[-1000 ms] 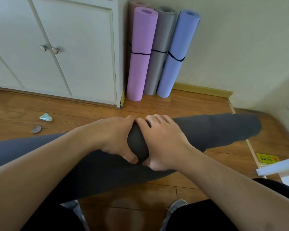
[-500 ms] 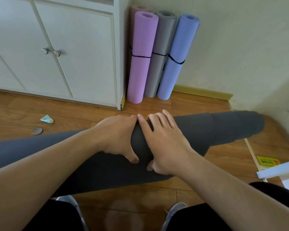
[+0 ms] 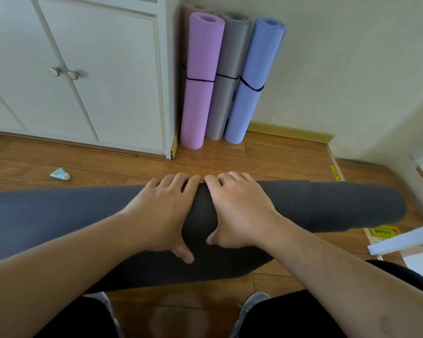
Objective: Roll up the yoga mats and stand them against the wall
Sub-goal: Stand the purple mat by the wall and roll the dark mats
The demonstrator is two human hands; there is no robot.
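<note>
- Both hands are down on the dark grey mat (image 3: 327, 203), side by side at its middle. The left hand (image 3: 161, 213) and right hand (image 3: 237, 211) drape over the top of the roll, fingers reaching over the far side and thumbs tucked against the near side, so each one is grasping it.
- That mat lies crosswise on the wooden floor (image 3: 279, 162), just ahead of the person's shoes, with a loose flap still flat on the near side. I'd judge the rolling as nearly done, not finished.
- Look at how the roll bulges unevenly, with its right end fatter. This is soft, springy foam, light for its bulk, and it looks keen to unwind if the pressure comes off.
- Its surface looks matte and grippy, so slipping seems unlikely. Telescoping at the ends is the bigger worry.
- Best hold, in my view: palms on top, spread wider than now, to keep both ends even, then one hand round the middle to lift it.
- Against the wall (image 3: 352, 69), beside the white cabinet (image 3: 95, 81), stand the pink mat (image 3: 200, 57), the grey mat (image 3: 230, 57) and the blue mat (image 3: 257, 64), each with a black band round it.
- A fourth, pinkish roll peeks out behind them, and a small tube (image 3: 60, 173) lies on the floor to the left.
</note>
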